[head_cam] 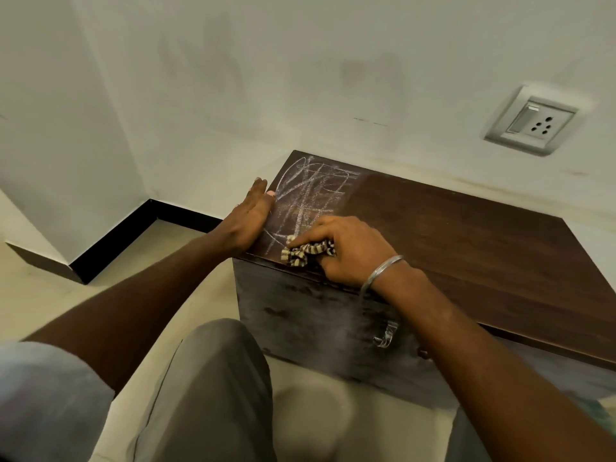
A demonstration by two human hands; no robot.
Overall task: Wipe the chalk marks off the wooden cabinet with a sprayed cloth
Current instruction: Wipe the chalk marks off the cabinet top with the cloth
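A low dark wooden cabinet (pixel 466 248) stands against the wall. White chalk marks (pixel 313 191) cover the left end of its top. My right hand (pixel 346 251) is shut on a crumpled striped cloth (pixel 305 251) and presses it on the top near the front left corner, at the lower edge of the marks. My left hand (pixel 248 218) lies flat with its fingers together on the cabinet's left edge, beside the marks. The rest of the top, to the right, shows bare wood.
A metal handle (pixel 386 335) sits on the cabinet's front. A wall socket (pixel 531 123) is above the cabinet at the right. My knee in grey trousers (pixel 213 378) is in front of it. A black skirting (pixel 133 235) runs along the floor at the left.
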